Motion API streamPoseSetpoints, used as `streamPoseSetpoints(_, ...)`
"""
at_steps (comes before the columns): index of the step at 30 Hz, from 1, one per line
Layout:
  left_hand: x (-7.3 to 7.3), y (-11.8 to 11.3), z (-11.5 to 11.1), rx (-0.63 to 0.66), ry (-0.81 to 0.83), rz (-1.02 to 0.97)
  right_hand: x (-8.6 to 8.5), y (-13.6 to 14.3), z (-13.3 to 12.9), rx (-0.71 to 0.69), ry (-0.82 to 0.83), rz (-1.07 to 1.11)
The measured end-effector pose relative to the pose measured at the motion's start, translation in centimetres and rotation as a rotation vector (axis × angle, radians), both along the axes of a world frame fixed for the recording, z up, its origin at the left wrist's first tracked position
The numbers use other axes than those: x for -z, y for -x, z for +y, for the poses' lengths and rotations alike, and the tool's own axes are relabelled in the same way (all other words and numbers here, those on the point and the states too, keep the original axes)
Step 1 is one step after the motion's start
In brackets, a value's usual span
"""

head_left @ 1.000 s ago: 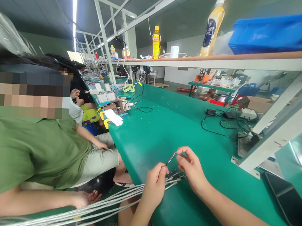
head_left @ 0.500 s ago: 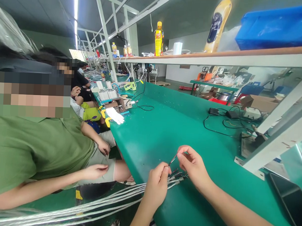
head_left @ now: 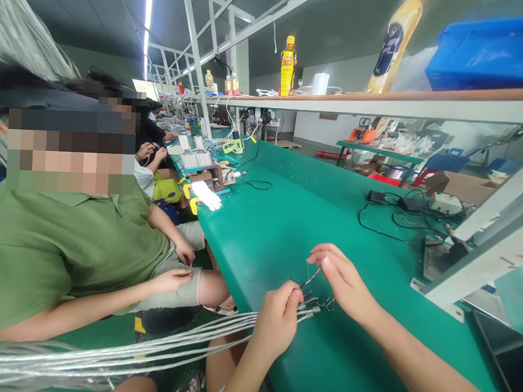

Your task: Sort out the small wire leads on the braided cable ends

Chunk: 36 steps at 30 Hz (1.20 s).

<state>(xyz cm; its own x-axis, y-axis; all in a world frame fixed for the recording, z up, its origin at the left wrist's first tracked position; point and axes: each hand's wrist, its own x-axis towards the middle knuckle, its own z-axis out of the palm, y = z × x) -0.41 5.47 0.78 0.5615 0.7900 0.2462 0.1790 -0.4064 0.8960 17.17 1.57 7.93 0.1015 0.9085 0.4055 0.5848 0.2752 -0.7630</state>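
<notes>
My left hand [head_left: 278, 319] is closed on a cable end near the front edge of the green table [head_left: 260, 230]. Thin coloured wires [head_left: 312, 277] stick out of its pinch toward my right hand [head_left: 342, 277]. The fingers of that hand are at the wire tips, thumb close to the index finger; whether they grip a wire is too small to tell. Below and between the hands lie the stripped ends [head_left: 315, 308] of several other cables. Their silvery lengths [head_left: 150, 353] run off to the left, past the table edge.
A person in a green shirt [head_left: 107, 253] sits at the left. A white glove [head_left: 206, 195] lies by a small machine [head_left: 206, 173]. Black adapters [head_left: 411, 203] and cords lie at the right, beside a white post [head_left: 480, 252]. A phone [head_left: 504, 351] is at the lower right.
My right hand's fingers have loosened and spread somewhat, and the wires between the hands now fan apart. The view has shifted slightly.
</notes>
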Motion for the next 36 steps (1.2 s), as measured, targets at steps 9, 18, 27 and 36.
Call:
streamPoseSetpoints(9,-0.2,0.0,-0.1,0.030,-0.039,0.055,-0.3,0.1,-0.5,-0.046,0.049,0.007)
streamPoseSetpoints(18,0.0,-0.1,0.0,0.004,-0.005,0.017,0.3,-0.4,-0.1,-0.008,0.120,0.195)
streamPoseSetpoints(27,-0.2,0.2,0.2,0.000,0.069,-0.133,2.7,1.2,0.2,-0.195,0.368,0.634)
streamPoseSetpoints(36,0.3,0.0,0.3,0.003,0.056,-0.090,4.4,2.3,0.5,-0.090,0.201,0.753)
